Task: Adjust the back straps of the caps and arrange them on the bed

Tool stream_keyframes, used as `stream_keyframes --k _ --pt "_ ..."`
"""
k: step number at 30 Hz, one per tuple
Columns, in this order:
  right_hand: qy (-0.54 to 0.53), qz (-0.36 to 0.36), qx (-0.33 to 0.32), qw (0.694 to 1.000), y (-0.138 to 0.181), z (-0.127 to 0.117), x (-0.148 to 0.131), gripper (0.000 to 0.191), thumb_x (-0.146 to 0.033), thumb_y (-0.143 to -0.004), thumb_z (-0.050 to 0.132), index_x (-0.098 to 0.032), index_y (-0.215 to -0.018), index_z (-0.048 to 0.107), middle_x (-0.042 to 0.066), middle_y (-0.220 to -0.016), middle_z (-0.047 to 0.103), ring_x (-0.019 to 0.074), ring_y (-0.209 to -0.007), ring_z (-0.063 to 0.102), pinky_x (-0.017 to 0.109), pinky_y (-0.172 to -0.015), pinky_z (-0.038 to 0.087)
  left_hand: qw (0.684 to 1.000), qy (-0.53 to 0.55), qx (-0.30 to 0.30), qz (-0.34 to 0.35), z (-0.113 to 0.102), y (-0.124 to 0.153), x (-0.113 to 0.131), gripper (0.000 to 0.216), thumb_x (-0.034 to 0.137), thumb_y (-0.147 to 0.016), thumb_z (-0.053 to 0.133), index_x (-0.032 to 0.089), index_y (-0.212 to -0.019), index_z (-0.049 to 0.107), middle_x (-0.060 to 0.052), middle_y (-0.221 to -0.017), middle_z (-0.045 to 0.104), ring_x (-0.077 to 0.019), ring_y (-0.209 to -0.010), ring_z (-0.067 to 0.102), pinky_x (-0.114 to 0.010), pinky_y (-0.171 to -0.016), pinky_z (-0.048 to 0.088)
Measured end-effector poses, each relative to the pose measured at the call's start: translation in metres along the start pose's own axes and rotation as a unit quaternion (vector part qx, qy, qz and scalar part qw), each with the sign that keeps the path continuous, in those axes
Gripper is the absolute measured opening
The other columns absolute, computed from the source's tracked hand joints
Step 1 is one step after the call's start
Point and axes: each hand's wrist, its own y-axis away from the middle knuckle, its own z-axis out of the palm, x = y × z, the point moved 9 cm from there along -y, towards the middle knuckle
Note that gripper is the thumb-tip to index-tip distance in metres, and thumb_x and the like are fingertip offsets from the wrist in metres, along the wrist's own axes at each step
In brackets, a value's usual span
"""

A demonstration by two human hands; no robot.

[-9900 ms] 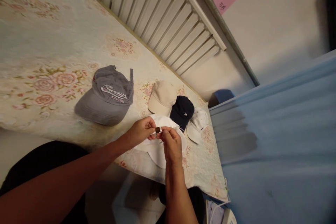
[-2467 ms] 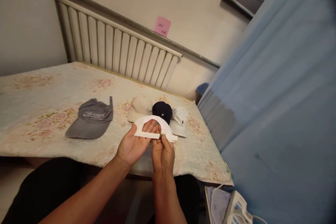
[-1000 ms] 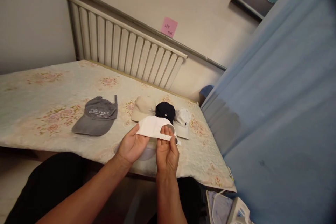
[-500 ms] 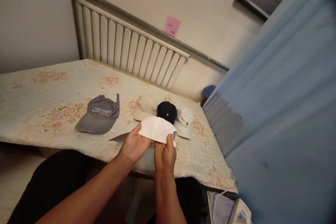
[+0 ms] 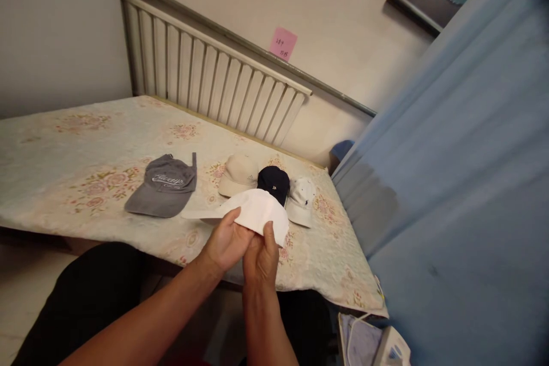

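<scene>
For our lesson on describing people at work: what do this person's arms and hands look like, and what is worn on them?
Both forearms are bare as far as the picture shows: no sleeves, gloves or watch. The left hand and the right hand show no rings or markings on the sides in view. The fingers are uncovered. Dark clothing shows below the arms, over the lap.

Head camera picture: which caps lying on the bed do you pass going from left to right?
Grey cap → beige cap → navy cap → white cap at the end.
</scene>
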Motion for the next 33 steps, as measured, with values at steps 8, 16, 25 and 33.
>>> stream_keyframes --k 8,16,25,33 --pt "0.002 0.004 0.01 1.0 -0.003 -0.005 0.002 0.049 -0.036 -0.088 0.051 -0.018 -0.133 0.047 0.009 -0.132 0.059 0.0211 -0.119 0.057 0.046 -0.109 0.038 1.0 0.006 -0.008 0.024 0.003 0.0 0.011 0.049 0.014 -0.092 0.038 0.005 -0.14 0.04 -0.016 -0.114 0.069 -0.0243 -0.109 0.063 -0.041 -0.105 0.044" --pt "-0.032 -0.024 -0.021 0.999 -0.006 -0.002 -0.024 0.048 -0.031 -0.088 0.049 -0.022 -0.135 0.045 0.007 -0.139 0.053 0.0192 -0.123 0.054 0.046 -0.112 0.033 0.996 -0.031 0.005 0.081 0.002 0.0 0.033 0.054 0.0 -0.084 0.04 0.012 -0.137 0.045 -0.012 -0.121 0.066 -0.0221 -0.109 0.064 -0.038 -0.101 0.049" --pt "0.006 -0.006 0.014 1.0 0.0 -0.001 0.0 0.053 -0.036 -0.087 0.052 -0.019 -0.137 0.043 0.008 -0.134 0.058 0.0191 -0.12 0.056 0.044 -0.111 0.036 0.999 -0.019 -0.028 -0.007 0.01 0.008 -0.008 0.059 0.004 -0.085 0.041 0.013 -0.143 0.037 -0.014 -0.128 0.061 -0.0255 -0.117 0.058 -0.044 -0.109 0.039" --pt "-0.048 0.013 -0.004 0.999 -0.014 -0.013 -0.014 0.054 -0.025 -0.086 0.054 -0.024 -0.138 0.042 0.006 -0.134 0.058 0.0189 -0.117 0.059 0.046 -0.11 0.035 0.997 0.008 0.026 0.078 -0.001 0.012 0.036 0.047 0.015 -0.086 0.048 0.014 -0.133 0.051 -0.012 -0.108 0.072 -0.0278 -0.104 0.066 -0.049 -0.104 0.043"
